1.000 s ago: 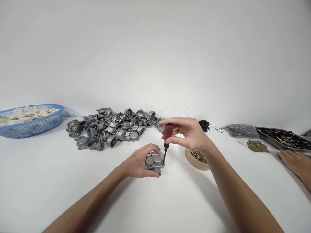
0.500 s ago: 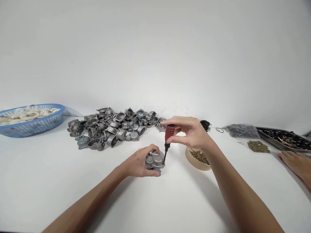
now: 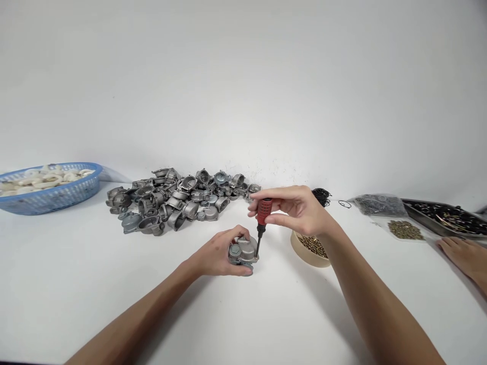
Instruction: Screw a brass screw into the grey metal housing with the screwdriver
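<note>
My left hand (image 3: pixel 215 253) is wrapped round a small grey metal casting (image 3: pixel 243 252) that rests on the white table. My right hand (image 3: pixel 294 210) pinches the red handle of a short screwdriver (image 3: pixel 262 218) held upright. Its black tip touches the right side of the casting. A round beige bowl (image 3: pixel 304 253) with small brass screws sits just right of the casting, partly hidden behind my right wrist.
A heap of grey metal castings (image 3: pixel 178 200) lies behind my hands. A blue basket (image 3: pixel 49 195) of whitish rings stands far left. At the right are black rings (image 3: pixel 321 196), bags of small parts (image 3: pixel 403 229), a dark tray (image 3: pixel 445 217) and another person's hand (image 3: pixel 462 256).
My right hand's fingers have shifted round the red handle, which has dropped slightly. My left hand and the casting have stayed put.
</note>
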The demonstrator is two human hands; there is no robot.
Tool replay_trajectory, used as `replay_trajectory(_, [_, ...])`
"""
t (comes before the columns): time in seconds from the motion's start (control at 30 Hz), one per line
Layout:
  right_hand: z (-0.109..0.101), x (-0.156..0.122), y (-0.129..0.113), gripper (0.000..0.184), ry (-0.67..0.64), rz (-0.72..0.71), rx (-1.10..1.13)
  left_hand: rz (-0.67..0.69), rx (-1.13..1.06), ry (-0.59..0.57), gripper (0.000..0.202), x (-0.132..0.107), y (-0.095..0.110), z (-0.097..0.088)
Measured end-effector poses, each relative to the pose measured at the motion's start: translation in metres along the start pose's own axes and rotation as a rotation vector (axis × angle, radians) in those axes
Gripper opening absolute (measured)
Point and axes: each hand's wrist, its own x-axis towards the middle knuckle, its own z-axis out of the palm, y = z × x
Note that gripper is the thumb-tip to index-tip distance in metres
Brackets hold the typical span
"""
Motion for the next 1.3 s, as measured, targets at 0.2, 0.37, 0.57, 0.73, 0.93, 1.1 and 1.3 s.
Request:
replay_trajectory(0.2, [0.0016,0.0015,-0.0017,0.036,0.017,-0.011,-0.059,0.006,-0.043,-0.002,0.054,0.0006,0.0012,0.0006])
replay_trajectory(0.37, [-0.0001,-0.0002,-0.0041,0.036,0.052,-0.037,-0.117,0.018,-0.012,0.011,0.054,0.0003,0.0022,0.0003])
replay_trajectory(0.57, [-0.0005,-0.0007,-0.0060,0.039,0.024,0.017,-0.090,0.003,0.004,0.004,0.055,0.0008,0.0004,0.0004])
replay_trajectory(0.73, [0.0018,-0.0005,-0.0051,0.038,0.005,0.045,-0.050,0.013,-0.017,-0.004,0.055,0.0011,0.0000,0.0004])
replay_trajectory(0.93, [0.0011,-0.0015,-0.0043,0.035,0.025,0.034,-0.091,-0.003,-0.008,0.005,0.056,0.0002,-0.0007,0.0002])
replay_trajectory(1.1, [-0.0011,-0.0022,-0.0007,0.028,-0.069,0.088,0.078,-0.001,0.040,0.032,0.053,-0.0002,-0.0025,0.0007])
replay_trajectory(1.3, [-0.0011,-0.0007,0.0027,0.038,0.037,0.125,-0.048,-0.023,0.038,0.072,0.056,-0.0004,-0.0028,0.0023])
